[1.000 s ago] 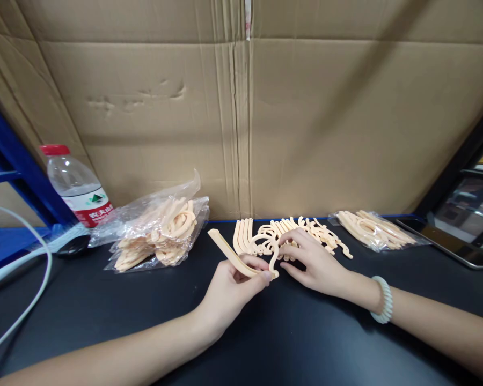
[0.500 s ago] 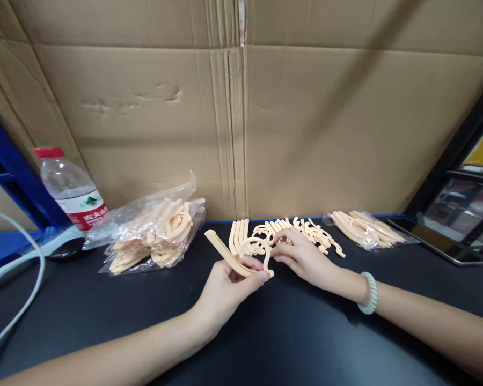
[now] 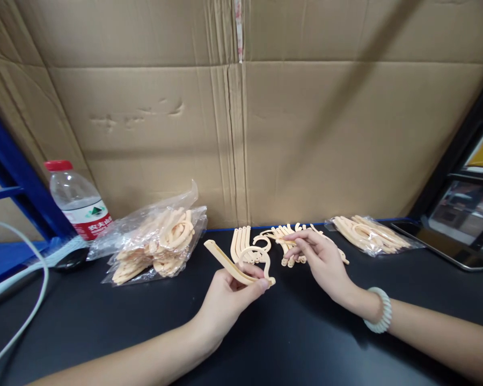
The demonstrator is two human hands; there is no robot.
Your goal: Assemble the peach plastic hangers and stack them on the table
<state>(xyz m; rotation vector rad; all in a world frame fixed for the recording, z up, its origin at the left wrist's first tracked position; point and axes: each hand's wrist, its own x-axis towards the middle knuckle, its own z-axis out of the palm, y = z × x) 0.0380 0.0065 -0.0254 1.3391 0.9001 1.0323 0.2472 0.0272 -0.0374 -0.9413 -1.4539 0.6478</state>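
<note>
The hanger (image 3: 237,266) is pinched in the left hand (image 3: 229,297); a hook (image 3: 292,245) is gripped in the right hand (image 3: 324,262) and is best kept level, clear of the pile (image 3: 273,236)

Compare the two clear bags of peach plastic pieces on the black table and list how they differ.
The left bag is bulkier and puffed up, its plastic crumpled and sticking up at the top; the right bag is smaller and lies flat. The left bag sits beside the water bottle; the right bag lies next to the dark tablet. Neither hand touches either bag. Both are clear plastic, hold the same peach-coloured pieces, and rest against the cardboard wall.
</note>
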